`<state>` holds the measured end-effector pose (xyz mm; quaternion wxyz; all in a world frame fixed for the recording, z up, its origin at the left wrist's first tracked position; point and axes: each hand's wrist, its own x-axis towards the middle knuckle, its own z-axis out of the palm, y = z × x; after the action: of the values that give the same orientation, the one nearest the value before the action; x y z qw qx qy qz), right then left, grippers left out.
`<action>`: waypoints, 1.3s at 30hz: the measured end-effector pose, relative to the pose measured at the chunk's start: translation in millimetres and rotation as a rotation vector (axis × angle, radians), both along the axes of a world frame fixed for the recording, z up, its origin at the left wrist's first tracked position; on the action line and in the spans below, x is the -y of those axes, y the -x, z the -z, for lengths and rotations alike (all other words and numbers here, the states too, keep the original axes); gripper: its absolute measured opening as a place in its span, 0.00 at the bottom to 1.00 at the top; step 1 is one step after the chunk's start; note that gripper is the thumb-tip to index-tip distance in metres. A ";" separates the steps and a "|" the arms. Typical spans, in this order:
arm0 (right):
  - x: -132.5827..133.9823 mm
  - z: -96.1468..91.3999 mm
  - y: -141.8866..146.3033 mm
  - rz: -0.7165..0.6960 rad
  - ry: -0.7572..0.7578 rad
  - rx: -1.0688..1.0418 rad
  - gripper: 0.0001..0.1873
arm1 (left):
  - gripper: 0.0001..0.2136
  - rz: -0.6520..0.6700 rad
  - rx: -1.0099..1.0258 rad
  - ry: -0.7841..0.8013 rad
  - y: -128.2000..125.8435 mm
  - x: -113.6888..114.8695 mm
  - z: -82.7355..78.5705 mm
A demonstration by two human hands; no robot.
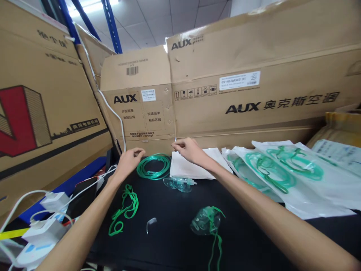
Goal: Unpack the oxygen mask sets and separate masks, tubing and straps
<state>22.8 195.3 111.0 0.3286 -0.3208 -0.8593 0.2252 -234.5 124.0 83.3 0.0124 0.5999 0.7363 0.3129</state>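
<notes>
Black tabletop [175,244], AUX cartons [254,113] walling 12 o'clock. One green tubing coil [153,165] lies centre-back. Left hand [128,161] is at its 9 o'clock, fingers pinched shut by the rim; grip uncertain. Right hand [189,150] is at its 2 o'clock, fingertips pinched over one white pouch [197,171]. Two clear masks: far mask [179,183], near mask [204,221]. One loose green strap [125,209].

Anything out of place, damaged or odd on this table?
Nothing is spilled. A small clear bent piece lies alone on the black table, joined to nothing. A green strap lies loose and tangled beside it. The cardboard box behind is creased and dented along its top edge.
</notes>
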 end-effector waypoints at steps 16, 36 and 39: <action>125.8 95.2 -123.2 0.175 0.312 0.126 0.24 | 0.11 0.565 0.197 0.002 -163.2 91.3 86.2; 123.3 94.9 -97.0 -0.068 0.588 -0.171 0.16 | 0.12 0.526 0.287 0.143 -161.1 104.2 97.9; 122.5 91.0 -100.4 -0.152 0.615 -0.105 0.07 | 0.11 0.561 0.316 0.209 -161.5 103.7 97.3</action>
<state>123.2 72.8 20.0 0.2425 -0.3280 -0.7543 0.5144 -73.0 20.3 -14.0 0.2734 0.7188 0.5594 0.3093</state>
